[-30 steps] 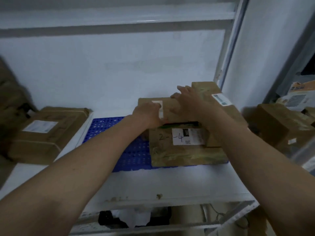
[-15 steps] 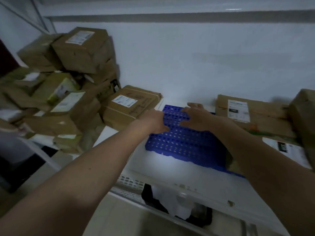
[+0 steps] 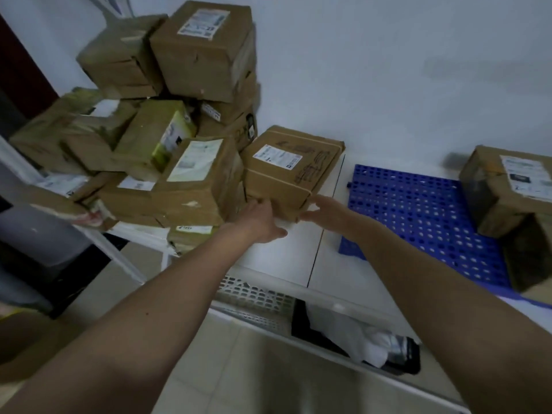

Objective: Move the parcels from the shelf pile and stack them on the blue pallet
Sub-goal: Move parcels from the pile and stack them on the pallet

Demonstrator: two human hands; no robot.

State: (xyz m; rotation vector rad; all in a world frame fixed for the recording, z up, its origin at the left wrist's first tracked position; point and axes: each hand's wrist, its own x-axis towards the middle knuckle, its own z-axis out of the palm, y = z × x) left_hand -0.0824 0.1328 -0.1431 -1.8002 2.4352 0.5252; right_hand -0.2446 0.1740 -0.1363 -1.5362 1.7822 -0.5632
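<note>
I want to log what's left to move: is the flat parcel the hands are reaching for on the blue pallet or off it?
Off it. The flat parcel rests on the white shelf, left of the blue pallet.

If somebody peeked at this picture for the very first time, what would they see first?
Probably the big wobbly-looking pile of brown parcels heaped on the left of the white shelf. Next, the two bare arms reaching in: the left hand and right hand are at the near bottom edge of a flat labelled parcel beside the pile. The bright blue pallet on the right also pops out, with parcels already on its far right side.
</note>
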